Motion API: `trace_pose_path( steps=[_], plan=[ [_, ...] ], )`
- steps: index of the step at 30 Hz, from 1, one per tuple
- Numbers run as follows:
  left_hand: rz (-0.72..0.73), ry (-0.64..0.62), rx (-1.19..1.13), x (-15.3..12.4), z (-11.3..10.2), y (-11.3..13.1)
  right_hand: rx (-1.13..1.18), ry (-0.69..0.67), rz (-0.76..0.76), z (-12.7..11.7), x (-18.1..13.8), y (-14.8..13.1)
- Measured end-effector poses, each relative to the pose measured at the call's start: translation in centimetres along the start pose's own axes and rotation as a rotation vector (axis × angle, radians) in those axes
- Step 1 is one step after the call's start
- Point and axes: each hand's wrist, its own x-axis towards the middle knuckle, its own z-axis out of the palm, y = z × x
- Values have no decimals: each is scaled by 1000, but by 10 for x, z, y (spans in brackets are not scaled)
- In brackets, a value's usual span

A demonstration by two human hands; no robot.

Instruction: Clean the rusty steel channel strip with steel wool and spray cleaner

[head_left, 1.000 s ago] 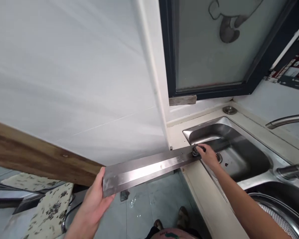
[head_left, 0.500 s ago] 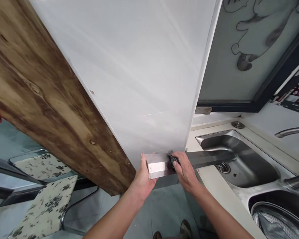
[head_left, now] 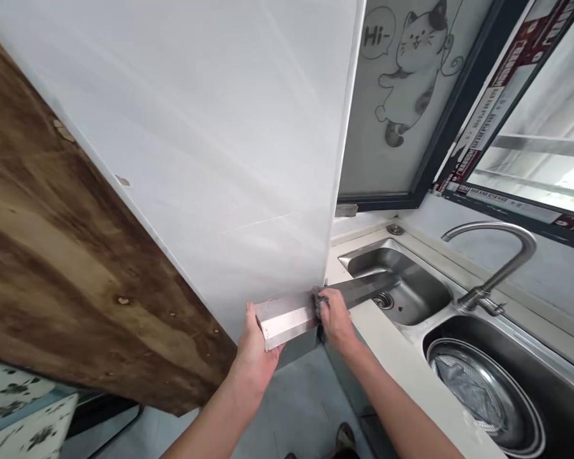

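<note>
We count one left hand (head_left: 253,364), one right hand (head_left: 333,319), one steel bar (head_left: 284,320), one scouring pad (head_left: 321,306) (dark, wiry), one small sink basin (head_left: 402,260), one large sink basin (head_left: 462,326) and one faucet (head_left: 502,239).

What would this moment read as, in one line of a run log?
left hand: grips steel bar | right hand: presses dark scouring pad on bar | beside: stainless sink

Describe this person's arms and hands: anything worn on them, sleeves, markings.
The bare left hand and bare right hand wear no gloves, and no ring, watch or bracelet shows. The bare left forearm and bare right forearm show no sleeve, cable or marking up to the frame's edge.
</note>
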Motion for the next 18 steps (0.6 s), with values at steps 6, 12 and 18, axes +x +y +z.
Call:
trace_pose_path(
  steps=[6,12,18],
  plan=[
    [28,90,-14,3,2,-3,-113,72,274,-31,31,103],
    [41,213,-25,1,16,-2,94,-99,-13,5,10,4],
    [53,321,-2,2,16,1,46,-16,51,-8,4,58]
  ],
)
